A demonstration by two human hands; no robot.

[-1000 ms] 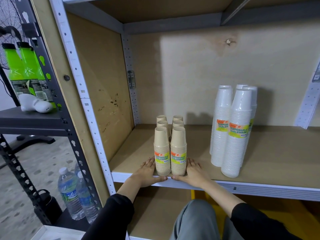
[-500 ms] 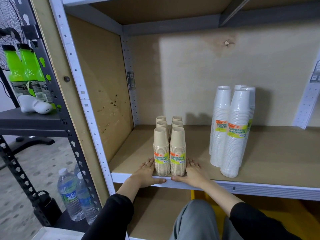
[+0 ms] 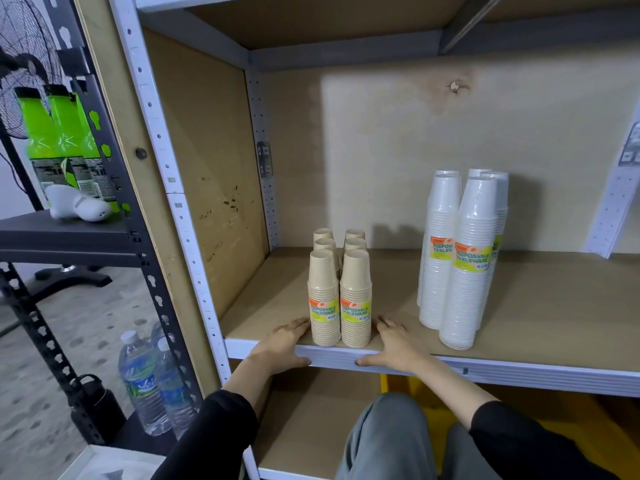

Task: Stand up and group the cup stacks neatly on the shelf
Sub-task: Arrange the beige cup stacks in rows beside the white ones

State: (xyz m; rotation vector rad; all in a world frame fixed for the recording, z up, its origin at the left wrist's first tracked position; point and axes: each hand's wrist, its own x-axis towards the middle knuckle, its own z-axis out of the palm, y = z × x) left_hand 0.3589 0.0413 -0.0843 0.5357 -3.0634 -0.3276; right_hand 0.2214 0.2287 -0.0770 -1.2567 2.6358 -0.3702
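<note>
Several short tan cup stacks (image 3: 340,292) stand upright in two tight rows at the front of the wooden shelf (image 3: 540,306). To their right, several tall white cup stacks (image 3: 460,258) stand grouped together. My left hand (image 3: 284,344) lies flat on the shelf edge just left of the tan stacks, fingers apart, with the fingertips close to the front left stack. My right hand (image 3: 393,344) rests the same way just right of them. Neither hand grips anything.
The shelf's white metal front rail (image 3: 519,374) runs under my hands. A black rack (image 3: 65,237) at the left carries green bottles (image 3: 59,133); water bottles (image 3: 152,379) and a black flask (image 3: 97,403) stand below it. My knee (image 3: 391,438) is under the shelf.
Both hands have slipped slightly outward and back from the tan stacks onto the shelf edge. The cup stacks have not moved.
</note>
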